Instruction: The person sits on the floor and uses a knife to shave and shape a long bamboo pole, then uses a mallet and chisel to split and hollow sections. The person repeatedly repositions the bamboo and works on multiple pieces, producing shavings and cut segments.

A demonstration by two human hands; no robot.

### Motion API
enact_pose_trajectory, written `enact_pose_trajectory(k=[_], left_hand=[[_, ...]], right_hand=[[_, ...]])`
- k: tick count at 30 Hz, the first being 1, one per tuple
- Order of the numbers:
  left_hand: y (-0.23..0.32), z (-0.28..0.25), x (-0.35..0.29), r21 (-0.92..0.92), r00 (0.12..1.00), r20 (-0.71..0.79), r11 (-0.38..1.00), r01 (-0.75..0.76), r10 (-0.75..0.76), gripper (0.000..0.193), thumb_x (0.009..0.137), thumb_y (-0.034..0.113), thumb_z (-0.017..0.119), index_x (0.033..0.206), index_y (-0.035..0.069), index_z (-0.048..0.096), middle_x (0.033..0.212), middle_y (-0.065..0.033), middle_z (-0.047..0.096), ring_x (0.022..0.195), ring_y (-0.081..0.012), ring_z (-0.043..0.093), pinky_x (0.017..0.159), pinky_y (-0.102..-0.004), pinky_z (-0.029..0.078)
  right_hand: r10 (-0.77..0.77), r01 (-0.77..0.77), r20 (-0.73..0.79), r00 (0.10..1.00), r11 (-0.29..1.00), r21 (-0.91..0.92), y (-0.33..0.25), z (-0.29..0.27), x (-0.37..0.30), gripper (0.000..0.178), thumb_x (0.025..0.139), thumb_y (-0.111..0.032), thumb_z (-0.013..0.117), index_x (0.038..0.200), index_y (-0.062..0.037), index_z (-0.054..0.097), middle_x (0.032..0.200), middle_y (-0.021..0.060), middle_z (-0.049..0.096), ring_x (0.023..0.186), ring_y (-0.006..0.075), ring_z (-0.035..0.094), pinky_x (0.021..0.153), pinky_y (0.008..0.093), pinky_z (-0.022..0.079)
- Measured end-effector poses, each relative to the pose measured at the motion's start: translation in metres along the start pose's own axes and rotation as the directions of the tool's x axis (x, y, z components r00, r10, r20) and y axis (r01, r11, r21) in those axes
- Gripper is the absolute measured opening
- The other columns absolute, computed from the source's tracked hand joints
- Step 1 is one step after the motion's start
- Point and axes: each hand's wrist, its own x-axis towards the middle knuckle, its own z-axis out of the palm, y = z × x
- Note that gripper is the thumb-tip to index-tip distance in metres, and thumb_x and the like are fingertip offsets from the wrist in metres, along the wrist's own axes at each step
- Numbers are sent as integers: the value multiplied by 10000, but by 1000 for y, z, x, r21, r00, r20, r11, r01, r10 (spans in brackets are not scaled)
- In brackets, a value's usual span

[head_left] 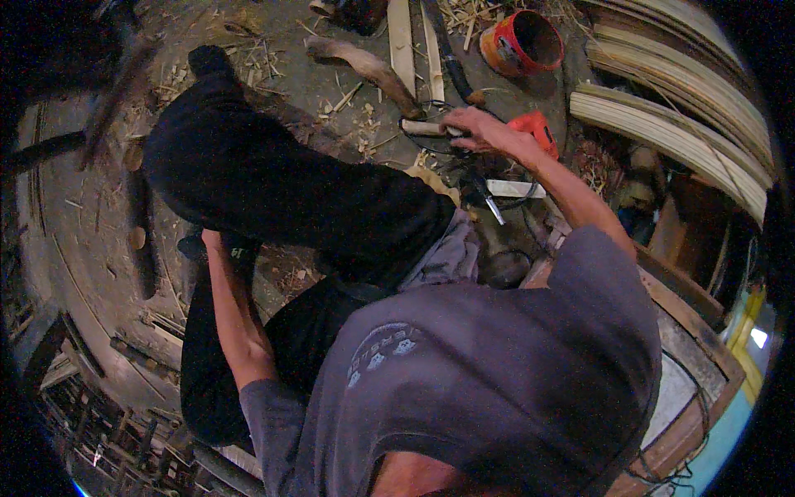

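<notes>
My right hand (479,132) is stretched out over the floor, its fingers closed on the end of a short pale wooden piece (422,127) that looks like a handle. A dark cable loops around it. Beside my wrist lies an orange-red object (537,132), partly covered by my forearm. Nearer me are a dark tool with a shiny metal tip (495,210) and a flat light wooden strip (523,190). My left hand (212,238) is down beside my bent knee. The black trouser leg (281,182) hides most of its fingers, so what it touches cannot be made out.
A red-orange bucket (522,45) stands at the far right, near stacked bundles of pale strips (662,137). A curved branch (364,70) and long slats (402,50) lie ahead among wood shavings. Short logs (141,240) lie at the left; a wooden frame (704,356) is at the right.
</notes>
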Motion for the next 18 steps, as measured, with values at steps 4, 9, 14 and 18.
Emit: enact_pose_trajectory(k=[4, 9, 14, 18], left_hand=[[1, -4, 3, -1, 1000, -7, 1000, -2, 2, 712, 864, 415, 599, 1390, 35, 307, 1324, -166, 456, 1159, -251, 502, 947, -365, 414], [15, -3, 7, 4, 1000, -10, 1000, -9, 9, 705, 864, 413, 601, 1387, 33, 318, 1319, -168, 463, 1158, -251, 504, 948, -365, 414], [18, 3, 6, 3, 1000, -17, 1000, 1, -1, 699, 865, 410, 603, 1384, 30, 329, 1315, -170, 470, 1157, -252, 506, 949, -365, 414], [14, 0, 1, 11, 999, -31, 1000, 16, -15, 695, 865, 408, 605, 1382, 28, 338, 1311, -172, 475, 1157, -252, 507, 949, -366, 414]], right_hand=[[123, -121, -303, 945, 992, 25, -27, -28, 10, 334, 793, -179, 698, 1093, -85, 583, 1059, 125, 606, 963, 296, 586, 828, 362, 462], [394, -356, -698, 598, 911, 209, -45, -101, -14, 325, 776, -237, 719, 1045, -85, 620, 922, 98, 623, 869, 266, 606, 799, 353, 484], [377, -724, -875, 304, 688, 45, 3, -178, -60, 328, 791, -341, 699, 1030, -128, 630, 951, 120, 634, 869, 267, 604, 767, 370, 478], [407, -862, -868, 285, 504, -47, 94, -182, -62, 400, 779, -440, 683, 982, -97, 646, 955, 174, 649, 871, 337, 617, 732, 429, 475]])
